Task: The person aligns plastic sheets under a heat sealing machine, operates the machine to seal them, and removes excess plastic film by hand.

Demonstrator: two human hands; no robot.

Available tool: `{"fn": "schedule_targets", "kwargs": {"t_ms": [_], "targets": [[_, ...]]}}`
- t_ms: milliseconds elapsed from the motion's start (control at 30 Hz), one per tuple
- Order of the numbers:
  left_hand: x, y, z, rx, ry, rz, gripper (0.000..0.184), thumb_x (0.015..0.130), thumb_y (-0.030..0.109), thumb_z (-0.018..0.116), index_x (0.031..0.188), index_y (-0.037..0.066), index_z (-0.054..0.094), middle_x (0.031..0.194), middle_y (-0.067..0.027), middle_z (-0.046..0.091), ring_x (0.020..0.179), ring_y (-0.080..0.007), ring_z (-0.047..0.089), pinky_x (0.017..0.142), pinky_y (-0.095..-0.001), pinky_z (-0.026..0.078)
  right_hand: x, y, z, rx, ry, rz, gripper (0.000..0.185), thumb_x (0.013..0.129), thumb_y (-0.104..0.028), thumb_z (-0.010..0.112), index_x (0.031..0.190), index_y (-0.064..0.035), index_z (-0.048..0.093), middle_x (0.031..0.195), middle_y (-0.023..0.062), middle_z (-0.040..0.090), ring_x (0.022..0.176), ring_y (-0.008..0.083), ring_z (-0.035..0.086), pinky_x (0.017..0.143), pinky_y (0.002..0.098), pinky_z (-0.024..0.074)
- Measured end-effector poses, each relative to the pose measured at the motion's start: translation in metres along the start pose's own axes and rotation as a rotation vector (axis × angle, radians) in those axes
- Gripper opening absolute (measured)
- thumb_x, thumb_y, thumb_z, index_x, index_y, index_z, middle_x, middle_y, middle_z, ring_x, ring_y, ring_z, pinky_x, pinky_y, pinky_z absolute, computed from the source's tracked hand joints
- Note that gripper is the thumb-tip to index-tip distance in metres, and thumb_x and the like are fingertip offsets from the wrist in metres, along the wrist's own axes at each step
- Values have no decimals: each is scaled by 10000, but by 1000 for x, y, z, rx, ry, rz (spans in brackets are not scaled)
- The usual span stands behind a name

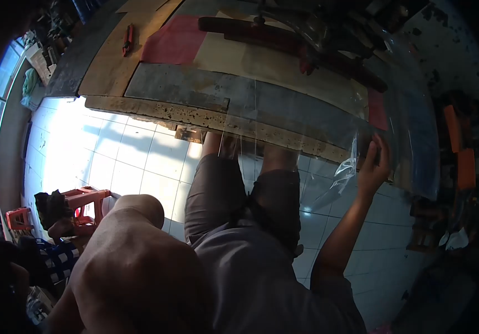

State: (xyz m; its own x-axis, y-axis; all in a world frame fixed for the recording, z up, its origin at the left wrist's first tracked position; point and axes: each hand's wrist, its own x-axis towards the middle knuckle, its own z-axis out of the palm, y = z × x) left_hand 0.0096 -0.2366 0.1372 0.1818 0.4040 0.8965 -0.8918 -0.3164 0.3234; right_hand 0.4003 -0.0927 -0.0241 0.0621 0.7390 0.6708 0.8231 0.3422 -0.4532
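Observation:
My right hand (pixel 375 164) is at the right part of the table's front edge, its fingers closed on a clear plastic sheet (pixel 345 173). The sheet is creased beside the hand, hangs over the edge in front of my legs and spreads across the grey tabletop (pixel 178 83). My left arm (pixel 133 250) is bent at the lower left, and its hand does not show. Across the back of the table lies a long dark red bar (pixel 239 28) with metal parts, above a red and cream surface.
A red-handled cutter (pixel 128 40) lies on the brown board at the table's left. Red plastic stools (pixel 86 200) stand on the tiled floor at the left, near a person's blue checked cloth (pixel 58 259). Orange objects (pixel 465 167) are at the far right.

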Motion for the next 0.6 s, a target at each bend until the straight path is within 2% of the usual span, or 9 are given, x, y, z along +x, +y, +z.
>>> {"fn": "schedule_targets", "kwargs": {"t_ms": [600], "targets": [[4,-1,6,38,-23,-29,567,969,567,616,1078,19,708,587,-75,593,394,-112,514,346,-233,360,-9,-1,-4,-36,47,-60,233,1018,-141,627,1191,-2,697,1170,153,683,1105,312,667,950,405,512]]}}
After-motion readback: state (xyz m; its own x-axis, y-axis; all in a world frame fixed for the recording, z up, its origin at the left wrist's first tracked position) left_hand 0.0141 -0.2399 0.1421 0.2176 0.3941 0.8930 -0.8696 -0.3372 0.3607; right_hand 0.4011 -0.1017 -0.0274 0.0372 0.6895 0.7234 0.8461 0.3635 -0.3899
